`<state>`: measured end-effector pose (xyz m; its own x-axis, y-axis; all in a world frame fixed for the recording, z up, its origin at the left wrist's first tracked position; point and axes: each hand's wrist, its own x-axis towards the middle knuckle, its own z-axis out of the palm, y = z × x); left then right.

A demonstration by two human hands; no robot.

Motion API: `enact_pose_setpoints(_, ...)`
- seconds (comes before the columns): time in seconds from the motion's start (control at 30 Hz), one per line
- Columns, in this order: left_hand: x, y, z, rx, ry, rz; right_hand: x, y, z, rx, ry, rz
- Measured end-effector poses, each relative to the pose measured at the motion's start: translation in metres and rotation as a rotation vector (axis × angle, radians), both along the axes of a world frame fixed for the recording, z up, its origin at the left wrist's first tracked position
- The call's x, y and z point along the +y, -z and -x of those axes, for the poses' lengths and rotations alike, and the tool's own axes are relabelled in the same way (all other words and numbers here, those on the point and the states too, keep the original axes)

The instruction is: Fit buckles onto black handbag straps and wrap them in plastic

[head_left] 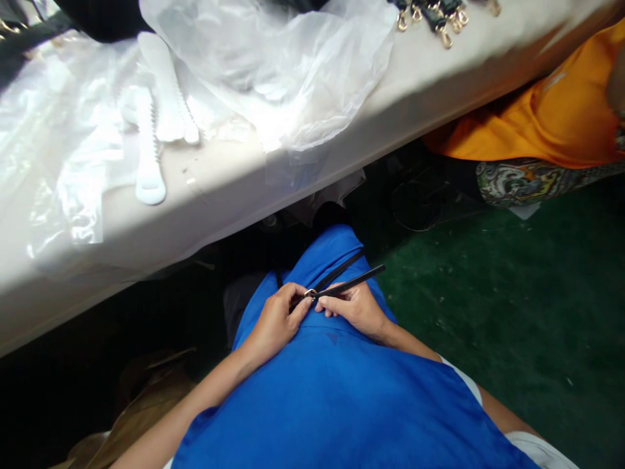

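Film of clear plastic [58,98] lies at our far left on the pale table [215,169], and with it we see white toothed pieces [148,146]: we count at least two, perhaps a third partly covered. To the right of them, one crumpled whitish bag [303,78] reaches over the table edge. Below, upon our blue apron [342,384], comes our left hand [276,319], which is narrow, with thumb and forefinger pinching at one gold-coloured ring [309,294]. From this ring one black strap [359,279] goes to the right, its long axis rising a little toward the free end; on this relation everything turns. Left hand is the nearer to the ring, while our right hand [361,309], narrow also, is the nearer to the free end and holds the strap just beside the ring. One more black length [339,271] runs up and right behind it; whether both belong to one strap, we cannot tell. Further right, on the table, lie gold-coloured clips [443,32]; we count about six, but the edge of view cuts them. At far right sits one person in orange clothing [537,124].
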<state>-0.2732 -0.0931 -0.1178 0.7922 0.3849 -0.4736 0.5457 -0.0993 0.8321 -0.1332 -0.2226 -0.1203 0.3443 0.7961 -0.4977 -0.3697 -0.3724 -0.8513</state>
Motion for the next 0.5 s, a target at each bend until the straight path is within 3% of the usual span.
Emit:
enact_pose_setpoints(0.23,-0.0012,-0.0083,-0.0017,-0.040,0.076,-0.067,-0.0023,0.0038,-0.0024,0.048,-0.036,-0.010)
enact_pose_setpoints(0.5,0.0039,-0.0005,0.0056,-0.055,0.023,0.019,0.0008,0.0016,-0.0043,0.121,-0.075,-0.037)
